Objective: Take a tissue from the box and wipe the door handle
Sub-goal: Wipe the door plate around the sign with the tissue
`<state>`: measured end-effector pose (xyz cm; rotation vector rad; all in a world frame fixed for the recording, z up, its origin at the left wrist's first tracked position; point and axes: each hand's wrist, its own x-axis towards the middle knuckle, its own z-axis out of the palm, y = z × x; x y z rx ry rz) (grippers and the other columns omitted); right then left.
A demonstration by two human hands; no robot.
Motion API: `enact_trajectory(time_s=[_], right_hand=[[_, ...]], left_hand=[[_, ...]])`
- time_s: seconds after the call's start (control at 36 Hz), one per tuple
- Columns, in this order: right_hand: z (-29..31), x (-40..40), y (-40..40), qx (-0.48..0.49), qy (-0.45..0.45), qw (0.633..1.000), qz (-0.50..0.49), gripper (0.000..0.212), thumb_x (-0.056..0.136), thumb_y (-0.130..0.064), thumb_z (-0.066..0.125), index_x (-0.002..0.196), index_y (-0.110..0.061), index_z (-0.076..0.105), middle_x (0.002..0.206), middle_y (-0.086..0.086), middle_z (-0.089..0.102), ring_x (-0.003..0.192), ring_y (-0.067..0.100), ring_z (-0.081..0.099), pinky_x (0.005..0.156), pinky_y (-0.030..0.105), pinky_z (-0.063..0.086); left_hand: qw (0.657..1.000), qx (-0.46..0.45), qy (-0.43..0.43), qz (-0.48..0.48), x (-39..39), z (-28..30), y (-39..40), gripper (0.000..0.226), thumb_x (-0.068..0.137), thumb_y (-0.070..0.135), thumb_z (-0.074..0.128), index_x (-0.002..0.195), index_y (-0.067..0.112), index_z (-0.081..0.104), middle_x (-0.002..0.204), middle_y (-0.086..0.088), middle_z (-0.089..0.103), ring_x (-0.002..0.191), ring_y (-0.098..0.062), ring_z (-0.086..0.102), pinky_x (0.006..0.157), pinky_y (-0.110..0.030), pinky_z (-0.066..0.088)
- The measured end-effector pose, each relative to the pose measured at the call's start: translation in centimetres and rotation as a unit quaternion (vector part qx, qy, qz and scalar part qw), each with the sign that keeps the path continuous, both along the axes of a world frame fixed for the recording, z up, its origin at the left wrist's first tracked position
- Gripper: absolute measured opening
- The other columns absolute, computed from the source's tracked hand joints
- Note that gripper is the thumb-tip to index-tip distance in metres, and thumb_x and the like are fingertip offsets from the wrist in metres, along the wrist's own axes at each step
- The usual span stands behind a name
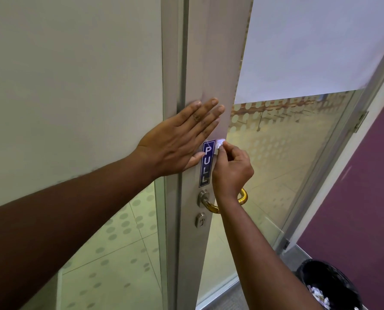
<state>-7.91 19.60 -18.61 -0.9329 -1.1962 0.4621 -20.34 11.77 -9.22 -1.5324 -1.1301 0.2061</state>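
Note:
A small wad of white tissue (219, 144) is pinched in my right hand (231, 170) and pressed against the door stile beside the top of a blue PULL sticker (206, 163). The brass door handle (242, 198) curves out below, partly hidden by my right wrist, with its steel rose (203, 196) and a keyhole (201, 220) underneath. My left hand (177, 139) lies flat with fingers spread on the grey door frame (209, 63), just left of the sticker. No tissue box is in view.
The glass door (287, 153) with frosted dots stands slightly ajar to the right. A bin with a black liner (329, 285) holding crumpled tissues sits on the floor at the lower right, next to a purple wall (365, 209). A pale wall panel fills the left.

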Motion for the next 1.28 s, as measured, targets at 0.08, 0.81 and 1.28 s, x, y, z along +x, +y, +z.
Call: enact_trajectory(time_s=[0.08, 0.81, 1.28], right_hand=[[0.7, 0.0, 0.1, 0.037, -0.017, 0.999, -0.003, 0.016, 0.092, -0.015, 0.069, 0.106, -0.011, 0.076, 0.087, -0.007, 0.065, 0.076, -0.003, 0.061, 0.069, 0.008, 0.049], [2.6, 2.4, 1.0, 0.128, -0.126, 0.983, 0.030, 0.021, 0.091, -0.009, 0.070, 0.111, -0.009, 0.074, 0.089, -0.002, 0.064, 0.077, 0.007, 0.058, 0.066, 0.017, 0.052], [-2.3, 2.1, 0.1, 0.116, -0.199, 0.972, 0.035, 0.022, 0.090, -0.010, 0.072, 0.112, -0.007, 0.073, 0.087, 0.002, 0.065, 0.074, 0.006, 0.055, 0.065, 0.012, 0.047]], left_hand=[[1.000, 0.000, -0.002, -0.006, -0.1, 0.1, 0.1, 0.082, 0.104, 0.054, -0.001, 0.160, -0.007, -0.003, 0.166, -0.031, -0.007, 0.157, -0.044, -0.001, 0.129, -0.048, 0.006], [1.000, -0.006, 0.003, 0.008, 0.0, 0.0, -0.2, 0.081, 0.103, 0.052, -0.005, 0.159, -0.006, -0.009, 0.166, -0.031, -0.009, 0.156, -0.043, -0.002, 0.129, -0.048, 0.006], [1.000, -0.005, -0.001, 0.005, 0.2, 0.1, -0.3, 0.081, 0.104, 0.053, 0.001, 0.160, -0.006, -0.004, 0.167, -0.031, -0.007, 0.157, -0.043, 0.000, 0.129, -0.048, 0.008]])
